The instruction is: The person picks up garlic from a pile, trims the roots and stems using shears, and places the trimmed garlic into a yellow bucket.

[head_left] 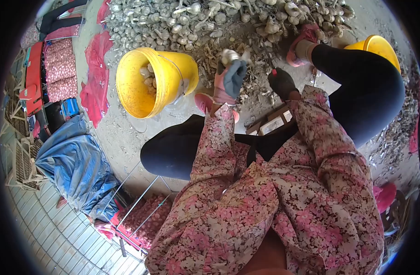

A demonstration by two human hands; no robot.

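My left hand (228, 80), in a grey and pink glove, is closed on a garlic bulb (229, 56), held up beside the mouth of a yellow bucket. The bucket (185, 73) leans to the left with several garlic bulbs (148, 81) inside. To the right, my right hand (282, 84) wears a dark glove and is curled closed. A small red tip shows at its fingers; the rest of what it grips is hidden. Dry stalks and skins (260, 82) lie on the ground between both hands. Beyond them spreads a large heap of garlic (173, 23).
A second yellow bucket (379, 46) stands beyond my right knee. Between my legs is a small wooden box-like piece (274, 123). Off to the left are filled red net sacks (61, 68), a pink net (96, 78) and a blue tarp (77, 158).
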